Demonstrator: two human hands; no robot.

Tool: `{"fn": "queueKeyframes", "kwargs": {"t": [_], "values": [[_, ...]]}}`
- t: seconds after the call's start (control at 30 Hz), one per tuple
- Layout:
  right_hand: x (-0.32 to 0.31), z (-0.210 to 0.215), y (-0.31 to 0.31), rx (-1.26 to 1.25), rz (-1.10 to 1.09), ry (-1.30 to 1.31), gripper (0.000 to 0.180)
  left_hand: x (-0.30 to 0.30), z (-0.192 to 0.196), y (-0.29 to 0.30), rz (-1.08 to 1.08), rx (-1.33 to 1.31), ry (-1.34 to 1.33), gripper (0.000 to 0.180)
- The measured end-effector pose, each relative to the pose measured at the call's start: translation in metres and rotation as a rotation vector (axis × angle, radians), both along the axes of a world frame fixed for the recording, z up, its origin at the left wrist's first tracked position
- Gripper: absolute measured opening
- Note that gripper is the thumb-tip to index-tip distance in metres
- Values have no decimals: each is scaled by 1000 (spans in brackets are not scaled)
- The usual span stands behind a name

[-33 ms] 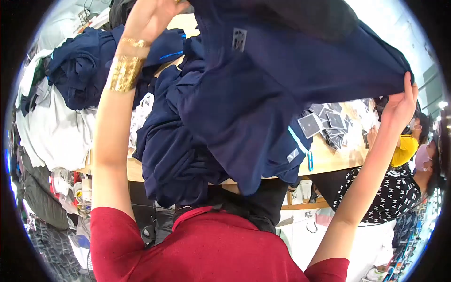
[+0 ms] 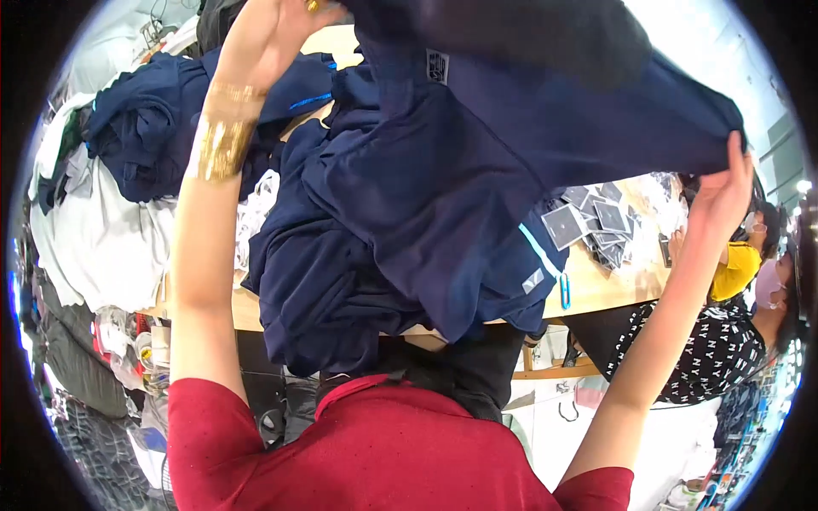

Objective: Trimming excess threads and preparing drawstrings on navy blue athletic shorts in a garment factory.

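A navy garment [image 2: 477,162] with a small printed label is stretched up between my raised hands, its lower part hanging over the table edge. My right hand [image 2: 722,200], at the far right, has its fingers closed on one end of the cloth. At the top edge, my left hand [image 2: 273,38] holds the garment's upper corner, its fingertips partly cut off by the picture edge. A gold bracelet [image 2: 226,145] circles my left wrist. Beneath the raised cloth lie more navy garments [image 2: 315,255], one with a light blue strip and a blue clip [image 2: 564,291].
Small dark square cards [image 2: 596,221] are heaped on the wooden table [image 2: 613,289]. At the left are a navy clothes pile [image 2: 153,119] and white cloth [image 2: 98,230]. Two people sit at the right, one with a yellow sleeve [image 2: 734,271], the other in a patterned black top [image 2: 711,353].
The raised garment has shifted slightly, its hanging lower tip a little higher. My left wrist and right hand have moved only slightly; both hands keep their hold.
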State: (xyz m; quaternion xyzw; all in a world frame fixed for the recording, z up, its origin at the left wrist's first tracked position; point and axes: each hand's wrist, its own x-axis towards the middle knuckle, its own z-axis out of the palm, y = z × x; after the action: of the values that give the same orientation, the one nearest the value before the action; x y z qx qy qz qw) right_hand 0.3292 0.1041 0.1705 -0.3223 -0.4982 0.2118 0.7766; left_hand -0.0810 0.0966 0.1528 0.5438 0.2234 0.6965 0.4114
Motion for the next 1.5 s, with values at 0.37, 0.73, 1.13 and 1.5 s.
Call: {"fn": "queueKeyframes", "kwargs": {"t": [0.37, 0.73, 1.13, 1.5], "values": [[-22, -288, -99, -772, 13, -783, 14, -65, -246, -26, 388, -507, 407, 46], [-11, -260, -118, -888, 128, -927, 15, -67, -251, -66, 354, -661, 333, 45], [19, -282, -118, -1057, -116, -728, 16, -12, -231, -103, 713, -392, 635, 29], [45, -297, -112, -890, -327, -684, 16, 26, -217, -97, 756, -338, 736, 48]]}}
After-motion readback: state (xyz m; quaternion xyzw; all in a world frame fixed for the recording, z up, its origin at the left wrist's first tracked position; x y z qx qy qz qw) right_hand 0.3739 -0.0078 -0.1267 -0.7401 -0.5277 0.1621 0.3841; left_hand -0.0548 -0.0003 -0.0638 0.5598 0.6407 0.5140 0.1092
